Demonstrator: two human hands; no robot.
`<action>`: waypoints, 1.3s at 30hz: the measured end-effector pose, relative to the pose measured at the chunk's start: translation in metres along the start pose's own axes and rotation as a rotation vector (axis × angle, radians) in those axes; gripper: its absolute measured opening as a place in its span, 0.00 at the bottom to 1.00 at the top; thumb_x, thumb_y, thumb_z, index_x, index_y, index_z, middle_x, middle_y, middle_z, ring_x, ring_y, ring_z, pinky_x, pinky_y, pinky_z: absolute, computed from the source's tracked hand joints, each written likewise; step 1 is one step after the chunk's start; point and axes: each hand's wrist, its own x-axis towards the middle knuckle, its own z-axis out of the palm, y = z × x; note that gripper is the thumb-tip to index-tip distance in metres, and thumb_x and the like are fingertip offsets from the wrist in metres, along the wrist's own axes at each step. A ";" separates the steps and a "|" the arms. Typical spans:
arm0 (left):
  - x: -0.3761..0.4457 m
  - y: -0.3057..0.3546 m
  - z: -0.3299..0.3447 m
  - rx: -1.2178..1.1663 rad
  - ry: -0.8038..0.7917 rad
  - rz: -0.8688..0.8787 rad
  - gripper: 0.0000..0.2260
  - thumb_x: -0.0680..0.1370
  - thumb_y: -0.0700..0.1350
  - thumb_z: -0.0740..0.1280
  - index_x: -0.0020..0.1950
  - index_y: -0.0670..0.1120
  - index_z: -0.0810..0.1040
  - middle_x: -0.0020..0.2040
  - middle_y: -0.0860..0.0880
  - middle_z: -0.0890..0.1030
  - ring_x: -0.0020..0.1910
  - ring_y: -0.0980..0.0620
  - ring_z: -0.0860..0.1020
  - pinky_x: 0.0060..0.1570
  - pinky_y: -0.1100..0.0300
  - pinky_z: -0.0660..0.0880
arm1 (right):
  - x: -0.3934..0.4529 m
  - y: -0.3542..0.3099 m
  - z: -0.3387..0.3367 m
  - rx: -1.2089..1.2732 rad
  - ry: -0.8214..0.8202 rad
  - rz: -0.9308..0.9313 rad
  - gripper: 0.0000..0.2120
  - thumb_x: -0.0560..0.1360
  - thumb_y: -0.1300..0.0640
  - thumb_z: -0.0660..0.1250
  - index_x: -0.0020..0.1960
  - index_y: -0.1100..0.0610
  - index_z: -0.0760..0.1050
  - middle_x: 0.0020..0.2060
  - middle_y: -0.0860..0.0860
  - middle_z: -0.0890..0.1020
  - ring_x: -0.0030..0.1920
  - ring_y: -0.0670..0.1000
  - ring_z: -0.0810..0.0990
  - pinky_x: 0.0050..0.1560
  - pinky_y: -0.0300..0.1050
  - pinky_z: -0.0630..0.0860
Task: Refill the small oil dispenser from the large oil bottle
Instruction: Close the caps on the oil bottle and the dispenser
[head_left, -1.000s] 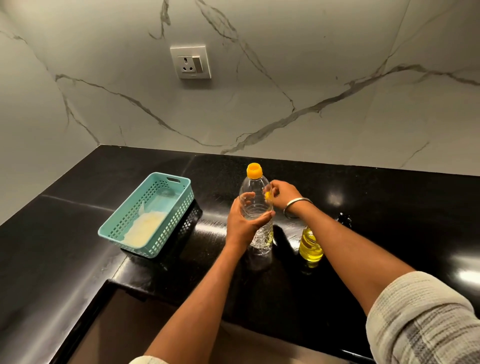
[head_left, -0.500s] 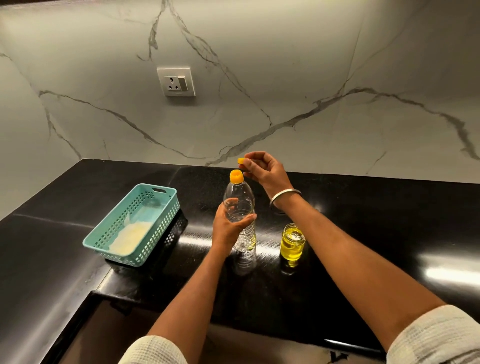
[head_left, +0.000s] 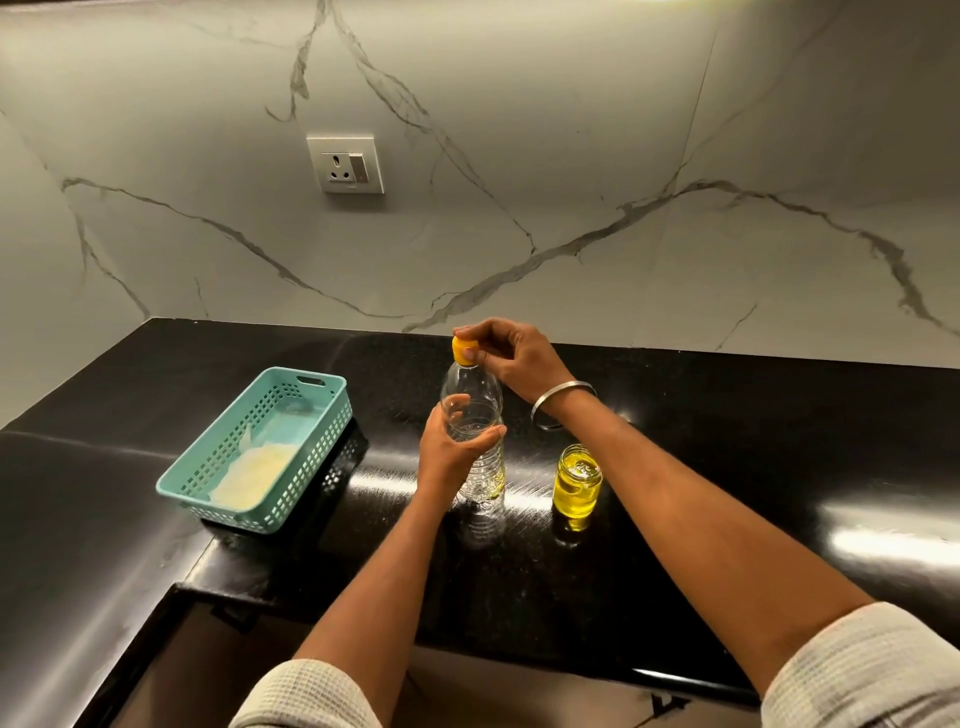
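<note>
The large oil bottle (head_left: 472, 395) is clear plastic, upright on the black counter, with only a little yellow oil low down. My left hand (head_left: 452, 452) grips it around the middle. Its yellow cap (head_left: 460, 349) sits on the neck, and my right hand (head_left: 514, 353), with a metal bangle on the wrist, pinches that cap from above and the right. The small oil dispenser (head_left: 576, 483) is an open glass jar mostly full of yellow oil. It stands just right of the bottle, under my right forearm.
A teal perforated basket (head_left: 311, 467) holding something pale lies to the left of the bottle. A wall socket (head_left: 347, 165) sits on the marble backsplash. The counter (head_left: 727, 467) has a step-down edge at the front left (head_left: 192, 587).
My right hand rose from beside the bottle's shoulder to above it, then came down onto the cap. My left hand kept its hold on the bottle. The view shifted.
</note>
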 end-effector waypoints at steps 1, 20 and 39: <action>0.000 0.001 0.000 -0.008 -0.004 -0.001 0.29 0.62 0.49 0.82 0.59 0.55 0.74 0.59 0.52 0.76 0.59 0.54 0.75 0.59 0.49 0.77 | 0.000 0.000 -0.001 -0.017 0.006 0.000 0.14 0.73 0.62 0.70 0.57 0.63 0.77 0.54 0.57 0.82 0.55 0.52 0.81 0.59 0.47 0.78; -0.002 0.006 -0.002 -0.057 -0.057 -0.029 0.29 0.65 0.41 0.80 0.62 0.49 0.73 0.56 0.52 0.77 0.55 0.55 0.77 0.51 0.63 0.77 | 0.013 -0.006 0.009 -0.103 0.028 -0.031 0.10 0.69 0.57 0.75 0.45 0.61 0.77 0.44 0.55 0.77 0.45 0.53 0.78 0.48 0.40 0.79; 0.000 0.004 0.001 -0.061 -0.064 -0.029 0.31 0.64 0.45 0.81 0.63 0.53 0.72 0.62 0.49 0.74 0.62 0.50 0.75 0.58 0.56 0.76 | 0.001 -0.001 0.003 0.086 0.020 0.031 0.11 0.72 0.61 0.72 0.53 0.62 0.78 0.48 0.56 0.82 0.50 0.52 0.82 0.55 0.43 0.79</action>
